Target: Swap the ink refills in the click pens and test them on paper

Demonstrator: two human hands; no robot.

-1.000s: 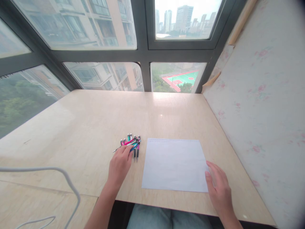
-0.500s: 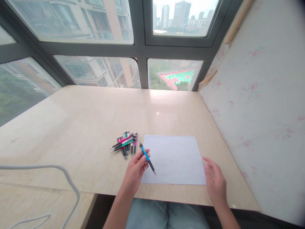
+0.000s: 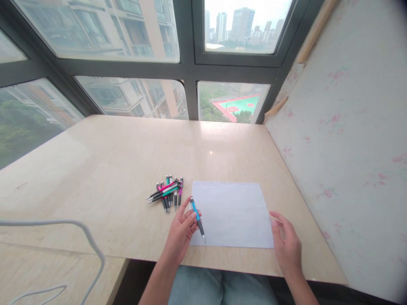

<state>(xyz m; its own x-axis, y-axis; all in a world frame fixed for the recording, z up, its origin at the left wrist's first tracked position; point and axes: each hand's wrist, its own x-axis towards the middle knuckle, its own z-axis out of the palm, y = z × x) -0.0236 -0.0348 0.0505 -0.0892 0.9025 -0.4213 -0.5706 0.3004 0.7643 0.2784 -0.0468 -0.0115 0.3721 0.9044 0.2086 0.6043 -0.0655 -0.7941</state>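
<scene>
My left hand [image 3: 183, 231] grips a blue click pen [image 3: 197, 217] between thumb and fingers, over the left edge of a white sheet of paper [image 3: 232, 216]. The pen's dark tip points down toward the paper, and the index finger reaches to its top end. At the sheet's right edge is my right hand [image 3: 287, 239], fingers loosely curved and thumb apart, with nothing seen in it; whether it touches the paper I cannot tell. A pile of several pens [image 3: 167, 192] in pink, green, white and purple with black grips lies just left of the sheet.
The beige tabletop [image 3: 127, 156] runs back to dark-framed windows [image 3: 189, 72]. A flowered wall [image 3: 349, 148] bounds it on the right. A pale cable [image 3: 92, 241] loops at the lower left, near a lower step of the surface.
The pen in my left hand has turned more upright and its tip has dropped slightly. My left index finger has moved up to the pen's top end. The right hand has barely moved.
</scene>
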